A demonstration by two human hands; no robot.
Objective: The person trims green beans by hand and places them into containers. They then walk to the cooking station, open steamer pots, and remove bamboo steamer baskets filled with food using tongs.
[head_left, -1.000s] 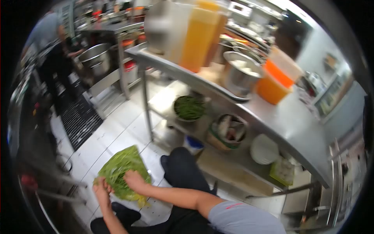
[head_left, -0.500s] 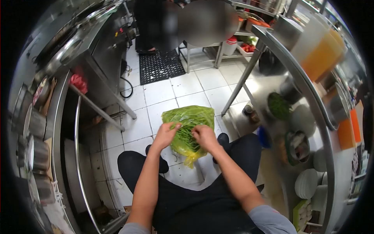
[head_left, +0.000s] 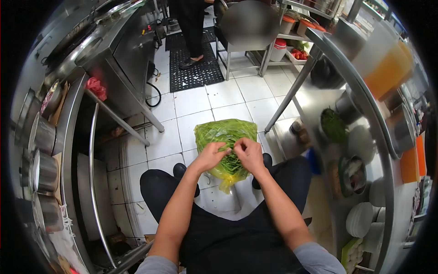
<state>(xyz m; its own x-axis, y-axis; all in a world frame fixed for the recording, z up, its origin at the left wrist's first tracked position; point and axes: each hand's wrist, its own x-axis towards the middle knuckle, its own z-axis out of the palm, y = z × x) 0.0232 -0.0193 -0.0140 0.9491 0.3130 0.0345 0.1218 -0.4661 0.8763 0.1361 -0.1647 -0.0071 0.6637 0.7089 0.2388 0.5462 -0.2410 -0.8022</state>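
Note:
A yellow-green plastic bag (head_left: 226,126) of long green beans (head_left: 231,163) lies open between my knees, just above the tiled floor. Over the beans, my left hand (head_left: 210,156) has its fingers pinched together near the bag's middle. My right hand (head_left: 247,154) is beside it, thumb and fingers closed close to the left fingertips. Whatever is between the fingers of either hand is too small to make out. The bag's bunched yellow end (head_left: 226,185) points toward me.
Steel shelving (head_left: 374,109) on the right holds pots, plates (head_left: 359,220) and a bowl of greens (head_left: 334,125). Pots (head_left: 45,171) line the left counter. Ahead, a person (head_left: 189,27) stands on a black mat (head_left: 194,68).
The view has swung from the shelving to face the bag. My hands have come closer together above the beans, and the right has lifted out of them.

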